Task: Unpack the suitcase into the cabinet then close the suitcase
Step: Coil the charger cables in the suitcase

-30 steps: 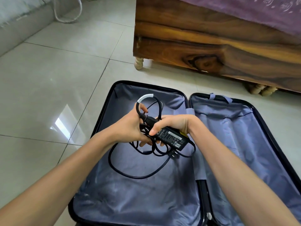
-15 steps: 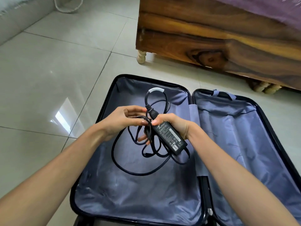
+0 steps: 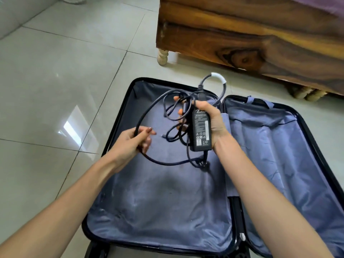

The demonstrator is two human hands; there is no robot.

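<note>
Black power adapter [image 3: 202,129], rectangular, printed label turned up, is held in the air over the left half of the suitcase [image 3: 116,131], toward its far end and close to the hinge. It is gripped by the right hand [image 3: 216,121]: the thumb is laid across its far end and the fingers [image 3: 179,111] are curled round from beneath, with several loops of cable gathered in the same grasp.

Black cable [image 3: 173,164], attached to the adapter, hangs in loose tangled loops. One wide loop is drawn out to the left and pinched by the left hand [image 3: 130,143] between the thumb and bent fingers [image 3: 147,131]. A short wrap of white tape [image 3: 218,76] is seen on the farthest loop, which stands up past the suitcase's far edge.

The suitcase is laid open flat on the floor [image 3: 55,81], black-rimmed, both halves lined with grey-blue lining [image 3: 158,202]; nothing else is seen inside either half. A fabric loop [image 3: 268,103] is sewn at the far edge of the right half.

Pale glossy tiles make up the floor. A dark wooden bed frame [image 3: 260,34] on a turned leg [image 3: 162,57] stands beyond the suitcase, far right.
</note>
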